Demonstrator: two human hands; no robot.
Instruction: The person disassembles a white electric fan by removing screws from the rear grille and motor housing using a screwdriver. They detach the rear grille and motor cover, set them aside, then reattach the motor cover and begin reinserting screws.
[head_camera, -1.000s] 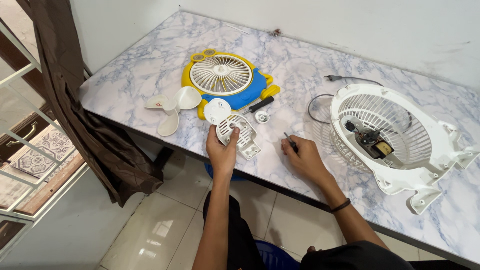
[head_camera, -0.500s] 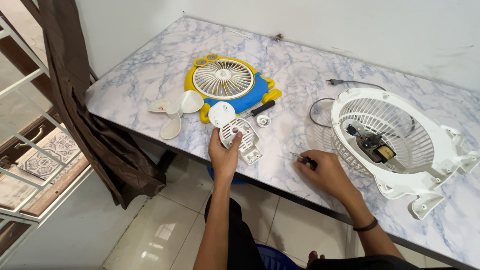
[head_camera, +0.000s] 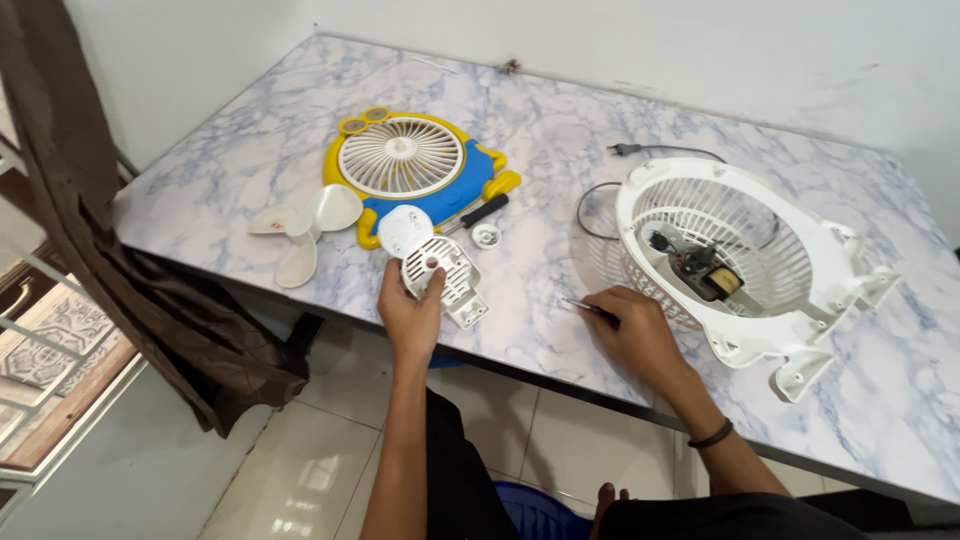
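Observation:
My left hand (head_camera: 408, 318) grips a white vented motor cover (head_camera: 441, 275) at the near edge of the marble-patterned table (head_camera: 560, 110). My right hand (head_camera: 636, 336) holds a thin screwdriver (head_camera: 585, 307), its tip pointing left just above the tabletop. Right beside that hand lies the white rear fan housing (head_camera: 745, 255), with its small motor (head_camera: 700, 275) exposed in the middle.
A yellow and blue front fan grille (head_camera: 405, 165) lies at the back left, with a white propeller blade (head_camera: 300, 230), a round white disc (head_camera: 403, 227), a small white cap (head_camera: 486, 236) and a black-handled screwdriver (head_camera: 478, 213) nearby. A power cord and plug (head_camera: 625, 150) trail behind the housing. A brown curtain (head_camera: 110, 230) hangs at the left.
My right hand has moved right along the table edge toward the fan housing, carrying the screwdriver. My left hand keeps its grip on the motor cover. The camera view shifted right.

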